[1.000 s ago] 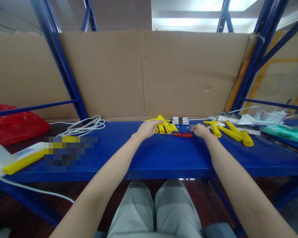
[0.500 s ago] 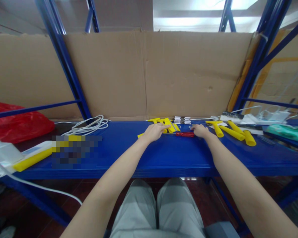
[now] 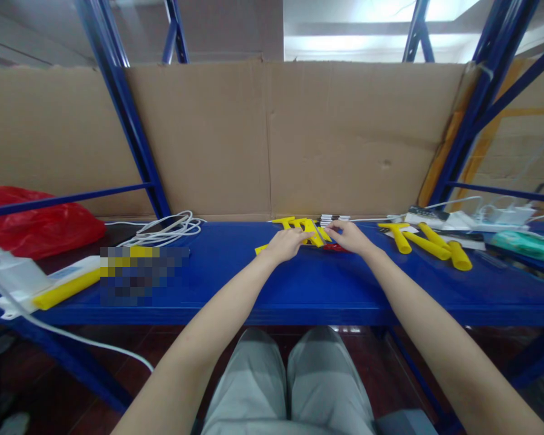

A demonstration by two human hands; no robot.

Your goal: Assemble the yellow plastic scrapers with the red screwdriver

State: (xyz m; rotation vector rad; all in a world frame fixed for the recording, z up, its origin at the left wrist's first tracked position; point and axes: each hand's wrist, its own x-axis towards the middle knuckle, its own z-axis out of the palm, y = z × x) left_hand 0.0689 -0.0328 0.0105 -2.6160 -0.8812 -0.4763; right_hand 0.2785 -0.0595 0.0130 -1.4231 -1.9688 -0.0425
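My left hand [image 3: 284,244] has its fingers closed on a yellow plastic piece [image 3: 313,233] with a grey edge, above the blue tabletop. Close on its right, my right hand [image 3: 348,235] is pinched near the piece's right side; what its fingertips hold is too small to make out. Below that hand a red-handled screwdriver [image 3: 335,247] lies on the table, partly covered. More yellow pieces [image 3: 283,222] lie just behind my left hand. A stack of small white items [image 3: 334,218] sits behind my right hand.
Several yellow tubular handles [image 3: 428,246] lie at the right, near a green bundle [image 3: 528,244]. On the left are coiled white cable [image 3: 185,227], a power strip [image 3: 68,275] and a red plastic bag [image 3: 40,223]. A cardboard panel [image 3: 208,139] stands along the back.
My right hand has moved left from the screwdriver's handle end to the yellow piece, now partly covering the screwdriver. My left hand stays by the yellow piece, and the view has shifted slightly.
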